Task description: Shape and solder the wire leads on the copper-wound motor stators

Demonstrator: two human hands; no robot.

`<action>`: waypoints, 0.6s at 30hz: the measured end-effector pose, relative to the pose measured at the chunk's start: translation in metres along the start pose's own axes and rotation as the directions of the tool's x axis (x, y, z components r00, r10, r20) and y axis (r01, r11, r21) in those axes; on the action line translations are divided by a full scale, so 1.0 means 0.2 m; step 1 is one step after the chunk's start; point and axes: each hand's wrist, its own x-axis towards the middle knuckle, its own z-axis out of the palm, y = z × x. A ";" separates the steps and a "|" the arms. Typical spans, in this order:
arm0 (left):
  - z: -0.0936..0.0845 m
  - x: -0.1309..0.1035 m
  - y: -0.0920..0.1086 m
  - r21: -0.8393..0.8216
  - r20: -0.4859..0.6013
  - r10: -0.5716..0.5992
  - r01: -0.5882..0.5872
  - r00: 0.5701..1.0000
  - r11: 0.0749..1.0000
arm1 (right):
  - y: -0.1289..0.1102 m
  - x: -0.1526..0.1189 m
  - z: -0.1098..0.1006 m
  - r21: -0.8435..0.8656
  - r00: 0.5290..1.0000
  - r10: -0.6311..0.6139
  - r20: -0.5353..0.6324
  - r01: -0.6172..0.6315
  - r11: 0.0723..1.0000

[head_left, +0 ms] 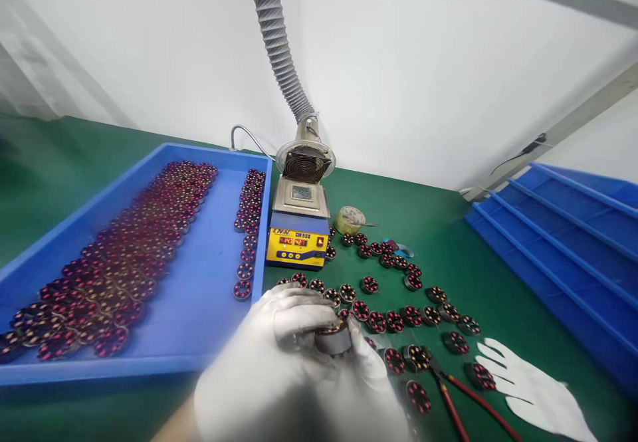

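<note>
Gloved left hand [279, 335] and right hand [366, 379] meet, their grip clamped from both sides on a dark round part [333, 340] above the counter [428, 219], probably to steady it. Similar parts [377, 322] lie beside the yellow-fronted unit [296, 248], seemingly within easy reach.

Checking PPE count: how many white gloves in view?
3: one on the left hand, one on the right hand, plus a loose glove on the green table, right side. Others could be hidden.

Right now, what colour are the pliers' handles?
The pliers' handles are red, seen best in the head view.
</note>
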 end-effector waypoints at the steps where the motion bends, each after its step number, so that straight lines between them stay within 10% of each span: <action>1: 0.01 0.01 0.01 -0.108 -0.020 -0.029 0.027 0.999 0.994 | 0.01 0.00 0.00 0.039 1.000 0.005 -0.009 -0.005 0.999; 8: -0.03 0.01 0.02 -0.558 -0.283 -0.455 0.241 0.844 0.794 | -0.03 -0.02 0.03 0.103 0.987 0.128 0.096 -0.138 0.985; 13: -0.06 -0.03 0.00 -0.407 -0.066 -0.451 0.389 0.890 0.826 | -0.04 -0.01 0.03 0.089 0.992 0.121 0.036 -0.124 0.988; 18: 0.00 -0.01 0.07 -0.449 -0.235 -0.328 0.197 0.915 0.871 | 0.00 0.03 0.01 -0.142 0.978 -0.140 -0.155 0.118 0.983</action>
